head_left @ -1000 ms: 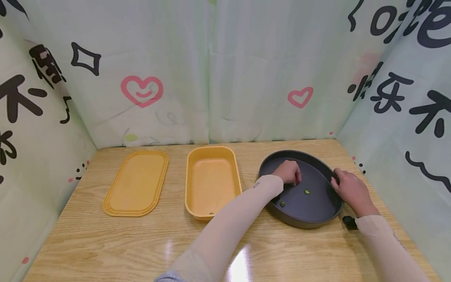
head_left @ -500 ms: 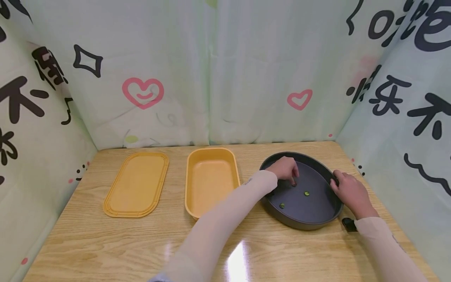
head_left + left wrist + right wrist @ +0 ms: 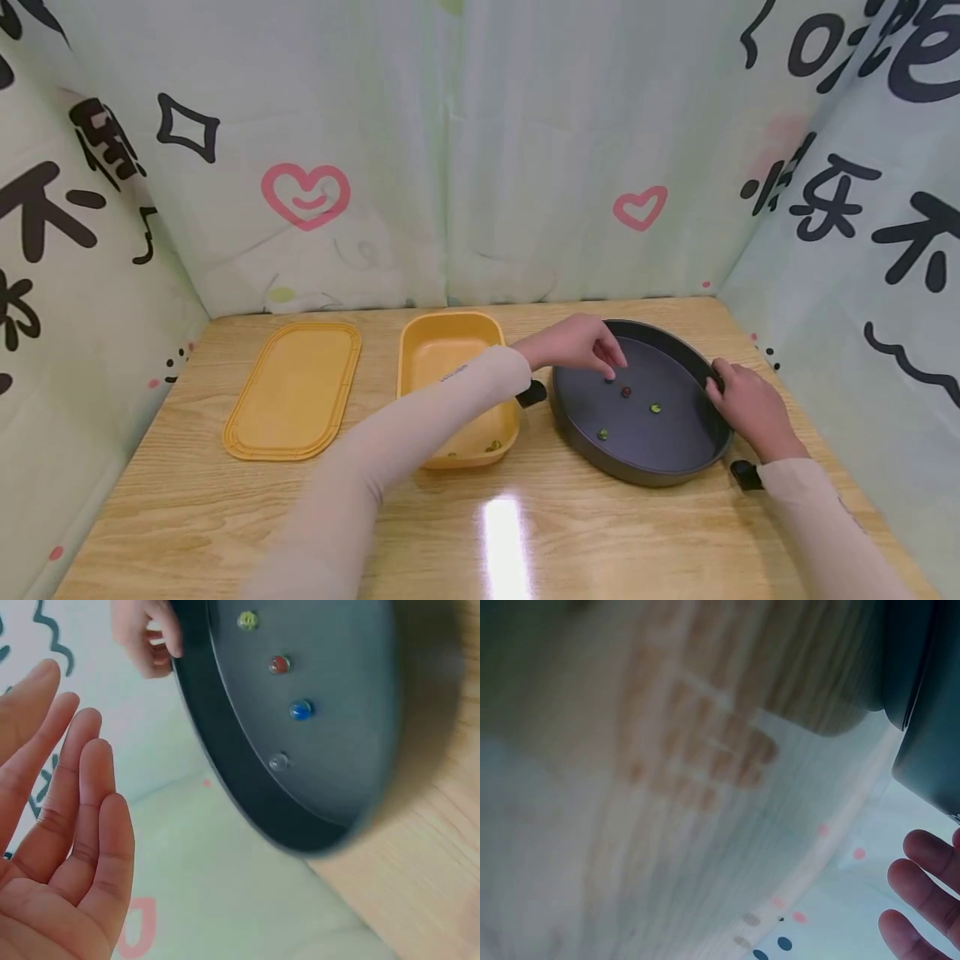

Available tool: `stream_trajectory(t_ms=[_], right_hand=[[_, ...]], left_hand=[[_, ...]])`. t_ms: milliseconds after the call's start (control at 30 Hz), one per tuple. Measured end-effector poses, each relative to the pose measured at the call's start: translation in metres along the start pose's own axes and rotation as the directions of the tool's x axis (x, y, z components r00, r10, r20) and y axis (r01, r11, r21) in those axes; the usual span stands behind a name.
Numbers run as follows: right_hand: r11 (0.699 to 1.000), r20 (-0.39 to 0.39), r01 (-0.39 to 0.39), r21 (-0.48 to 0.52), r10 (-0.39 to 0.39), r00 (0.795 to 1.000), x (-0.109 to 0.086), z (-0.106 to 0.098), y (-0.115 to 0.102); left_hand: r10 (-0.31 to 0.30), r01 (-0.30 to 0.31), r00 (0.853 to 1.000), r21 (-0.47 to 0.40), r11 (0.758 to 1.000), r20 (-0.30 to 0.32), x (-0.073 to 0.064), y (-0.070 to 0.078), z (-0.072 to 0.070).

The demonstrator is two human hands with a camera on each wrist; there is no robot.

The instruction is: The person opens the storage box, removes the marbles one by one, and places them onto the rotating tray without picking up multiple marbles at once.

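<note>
My left hand (image 3: 576, 342) hangs over the left rim of a round dark pan (image 3: 660, 458). Its fingers are loosely extended and hold nothing, as the left wrist view shows. Below the fingertips, on the pan floor, lie a blue marble (image 3: 301, 710), a red marble (image 3: 279, 664) and a clear marble (image 3: 278, 761). Two green marbles, one farther right (image 3: 655, 408) and one nearer the front (image 3: 603, 434), lie there too. At the right rim my right hand (image 3: 752, 410) grips the pan, thumb over the edge. Several of its fingertips (image 3: 911, 881) show in the right wrist view.
A yellow rectangular container (image 3: 405, 360) stands left of the pan, partly behind my left forearm. Small green marbles (image 3: 493, 446) lie at its near end. A flat yellow lid (image 3: 291, 392) lies farther left. Black handles stick out at the pan's left (image 3: 532, 393) and right (image 3: 745, 474).
My left hand has risen from inside the pan and moved left, its fingers loosening. The red marble that was under its fingertips now lies uncovered. My right hand has stayed at the rim.
</note>
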State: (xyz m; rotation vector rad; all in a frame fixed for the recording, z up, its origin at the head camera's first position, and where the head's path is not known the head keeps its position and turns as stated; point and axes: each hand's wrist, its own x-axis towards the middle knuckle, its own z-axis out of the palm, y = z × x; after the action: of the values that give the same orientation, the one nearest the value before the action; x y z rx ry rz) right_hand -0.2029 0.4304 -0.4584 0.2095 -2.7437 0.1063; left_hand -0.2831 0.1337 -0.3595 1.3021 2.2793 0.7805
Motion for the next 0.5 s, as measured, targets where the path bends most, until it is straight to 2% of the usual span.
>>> stream_trajectory(t_ms=[133, 300, 500], right_hand=[[1.0, 0.01, -0.009, 0.005, 0.009, 1.0, 0.002, -0.002, -0.001], [1.0, 0.019, -0.015, 0.011, 0.015, 1.0, 0.002, -0.003, -0.003], [1.0, 0.017, -0.023, 0.008, 0.023, 1.0, 0.001, -0.005, -0.005]], left_hand=[[-0.001, 0.001, 1.0, -0.028, 1.0, 0.009, -0.031, -0.005, -0.011], [-0.005, 0.004, 1.0, -0.052, 0.999, -0.015, -0.066, -0.025, -0.015], [-0.047, 0.041, 0.998, -0.159, 0.986, -0.036, -0.096, -0.049, -0.015]])
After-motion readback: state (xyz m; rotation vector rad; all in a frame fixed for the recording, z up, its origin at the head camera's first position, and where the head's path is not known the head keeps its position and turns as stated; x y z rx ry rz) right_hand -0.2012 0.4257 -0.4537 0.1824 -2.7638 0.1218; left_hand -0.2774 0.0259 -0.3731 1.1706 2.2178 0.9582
